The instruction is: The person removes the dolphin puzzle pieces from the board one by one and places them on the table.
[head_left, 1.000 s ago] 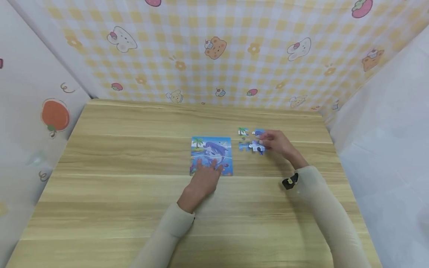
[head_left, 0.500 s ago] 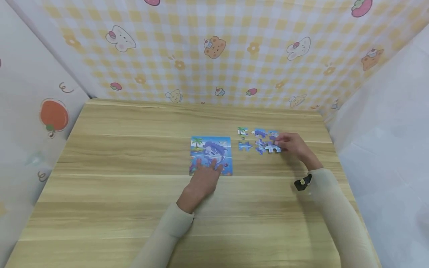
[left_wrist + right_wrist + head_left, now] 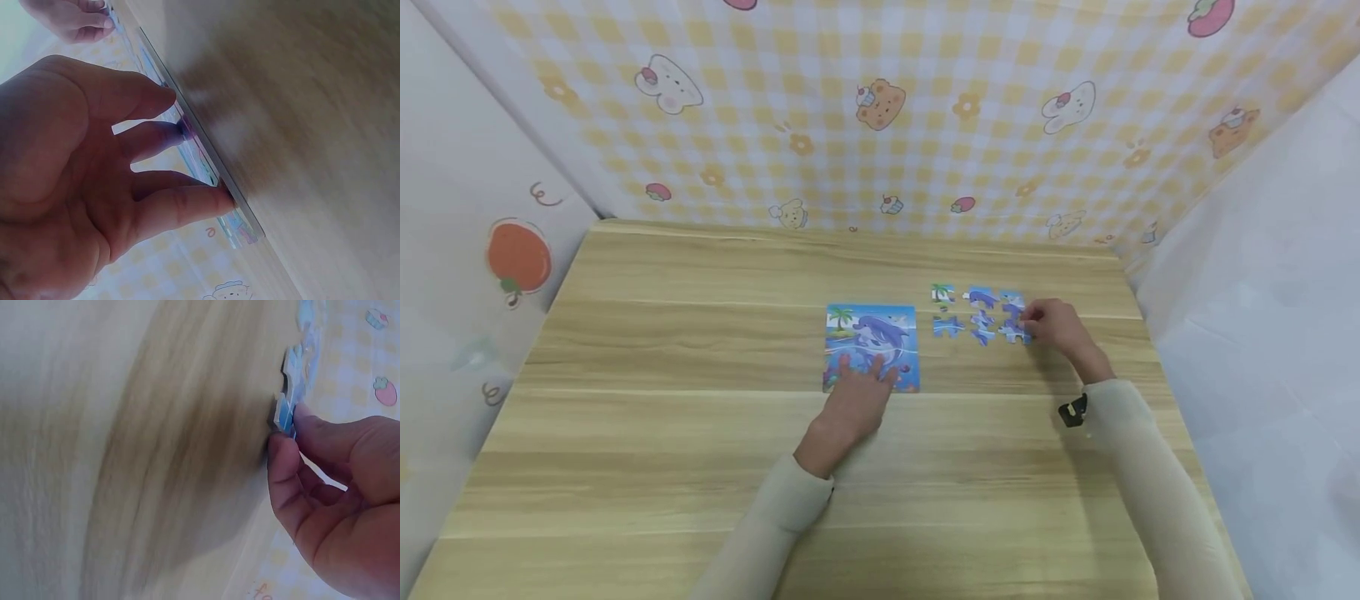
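In the head view a square dolphin picture board (image 3: pixel 878 321) lies flat at mid table. My left hand (image 3: pixel 853 408) rests on its lower part with fingers spread; the left wrist view shows those fingertips (image 3: pixel 225 201) touching the board near its edge. To the right, my right hand (image 3: pixel 1060 327) pinches a blue and purple jigsaw piece (image 3: pixel 1015 330) between thumb and forefinger, as the right wrist view also shows. This piece sits low beside the others, at the right end of the lower row. Whether it touches the table is unclear.
Several jigsaw pieces lie in two rows right of the board, among them a palm-tree piece (image 3: pixel 942 293), a dolphin-head piece (image 3: pixel 981 297) and a blue wave piece (image 3: pixel 948 326). A checked cloth (image 3: pixel 925 158) hangs behind the wooden table (image 3: pixel 685 467).
My right hand has carried the jigsaw piece rightward, from over the middle pieces to the right end of the lower row, and turned it dolphin side up. The left hand stays put.
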### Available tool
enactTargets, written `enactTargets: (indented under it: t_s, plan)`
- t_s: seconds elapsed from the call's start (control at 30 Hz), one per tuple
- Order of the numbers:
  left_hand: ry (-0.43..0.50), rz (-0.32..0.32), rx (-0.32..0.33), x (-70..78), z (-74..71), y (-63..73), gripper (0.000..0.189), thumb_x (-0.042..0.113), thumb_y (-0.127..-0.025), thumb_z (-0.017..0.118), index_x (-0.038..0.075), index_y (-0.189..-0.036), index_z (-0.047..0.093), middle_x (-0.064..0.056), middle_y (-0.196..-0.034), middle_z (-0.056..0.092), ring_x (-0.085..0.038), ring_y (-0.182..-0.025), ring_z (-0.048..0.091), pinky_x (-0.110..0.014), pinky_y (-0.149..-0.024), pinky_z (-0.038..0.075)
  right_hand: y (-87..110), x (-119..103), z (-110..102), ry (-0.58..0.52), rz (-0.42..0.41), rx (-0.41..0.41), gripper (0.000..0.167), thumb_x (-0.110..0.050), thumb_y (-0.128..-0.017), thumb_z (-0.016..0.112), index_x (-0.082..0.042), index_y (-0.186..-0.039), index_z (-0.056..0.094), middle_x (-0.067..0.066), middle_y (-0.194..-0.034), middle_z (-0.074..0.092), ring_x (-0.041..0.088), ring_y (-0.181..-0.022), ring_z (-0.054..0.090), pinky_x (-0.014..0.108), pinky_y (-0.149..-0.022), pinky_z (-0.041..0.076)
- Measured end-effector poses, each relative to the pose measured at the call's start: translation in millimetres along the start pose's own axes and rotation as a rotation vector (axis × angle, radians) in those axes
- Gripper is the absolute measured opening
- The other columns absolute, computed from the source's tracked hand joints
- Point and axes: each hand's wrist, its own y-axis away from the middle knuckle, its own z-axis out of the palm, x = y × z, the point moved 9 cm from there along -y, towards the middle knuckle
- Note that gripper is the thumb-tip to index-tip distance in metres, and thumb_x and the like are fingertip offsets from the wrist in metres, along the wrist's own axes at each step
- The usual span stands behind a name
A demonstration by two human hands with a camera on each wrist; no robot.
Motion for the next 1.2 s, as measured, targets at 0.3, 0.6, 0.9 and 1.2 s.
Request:
enactTargets:
  t_s: [0.3, 0.6, 0.9, 1.2]
  plan:
    - [0.003, -0.015, -0.021, 1.1, 3.1, 0.5, 0.049, 0.011, -0.100, 0.050, 0.012, -0.149, 0.046, -0.016, -0.153, 0.043, -0.040, -0.117, 0.063, -0.065, -0.111, 0.030, -0.1, -3, 5, 0.052, -0.020, 0.039, 0.011, -0.004, -0.094, 0.064, 0.005, -0.097, 0.069, 0.024, -0.100, 0.069, 0.033, -0.087, 0.062, 0.040, -0.075, 0.051]
    - [0.141, -0.165, -0.050, 0.3, 3.3, 5.2, 0.046, 0.010, -0.104, 0.040, 0.015, -0.150, 0.044, -0.013, -0.158, 0.035, -0.060, -0.136, 0.031, -0.067, -0.106, 0.037, 3.0, -5, 4, 0.068, -0.033, 0.054, 0.014, -0.009, -0.095, 0.065, 0.003, -0.100, 0.070, 0.023, -0.101, 0.070, 0.033, -0.087, 0.063, 0.041, -0.075, 0.051]
    - [-0.145, -0.203, 0.037, 11.7, -0.8, 5.5, 0.042, 0.025, -0.105, 0.045, 0.017, -0.146, 0.051, -0.014, -0.152, 0.045, -0.043, -0.142, 0.037, -0.056, -0.116, 0.027, 8.6, -49, -15, 0.050, -0.178, 0.189, 0.017, -0.008, -0.097, 0.060, 0.005, -0.101, 0.070, 0.023, -0.097, 0.071, 0.036, -0.085, 0.067, 0.048, -0.076, 0.055]
    - [-0.259, -0.172, 0.263, 34.4, -4.6, 2.2, 0.029, 0.021, -0.100, 0.055, 0.004, -0.109, 0.075, -0.020, -0.124, 0.063, -0.039, -0.119, 0.058, -0.045, -0.089, 0.052, 13.4, -141, 47, -0.017, -0.400, -0.018, 0.014, -0.010, -0.096, 0.063, -0.002, -0.102, 0.072, 0.011, -0.096, 0.072, 0.026, -0.090, 0.067, 0.042, -0.082, 0.056]
